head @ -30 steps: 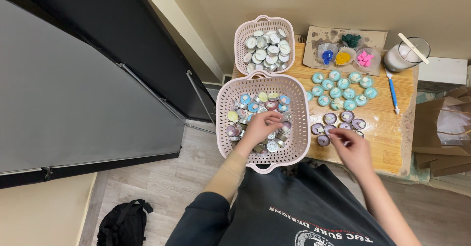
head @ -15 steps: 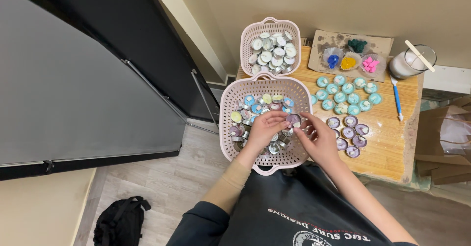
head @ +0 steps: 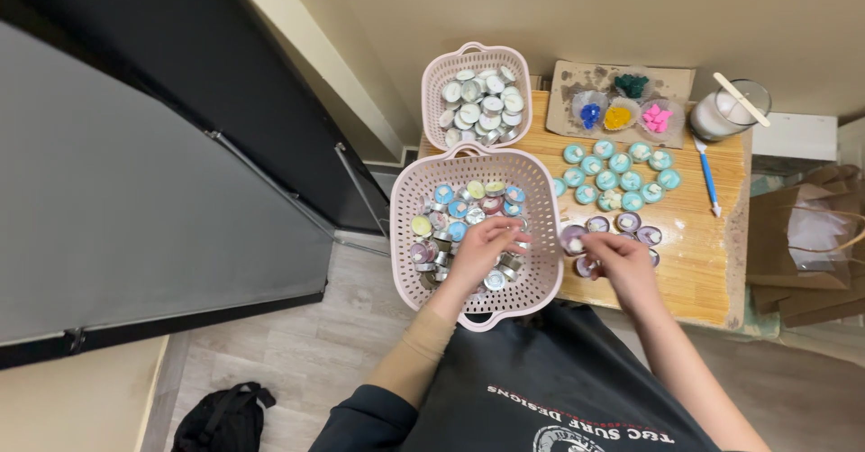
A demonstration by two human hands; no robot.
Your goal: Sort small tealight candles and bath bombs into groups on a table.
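A large pink basket [head: 402,236] holds several mixed tealight candles [head: 455,209] in blue, yellow, purple and silver. My left hand [head: 482,246] reaches into it, fingers curled down on the candles near the right wall; whether it grips one is hidden. My right hand [head: 620,261] is over the wooden table [head: 707,263], its fingertips pinching a purple tealight [head: 584,266] at the left edge of a small cluster of purple tealights [head: 635,227].
A smaller pink basket [head: 433,87] of white tealights stands behind. Teal tealights [head: 617,177] sit in rows mid-table. Cups of coloured wax bits [head: 622,116], a glass jar with a stick [head: 725,114] and a blue tool [head: 708,177] are at the back. A black backpack [head: 225,420] lies on the floor.
My right hand went from the purple cluster to the basket beside my left hand, then back right to the cluster. My left hand stayed in the basket.
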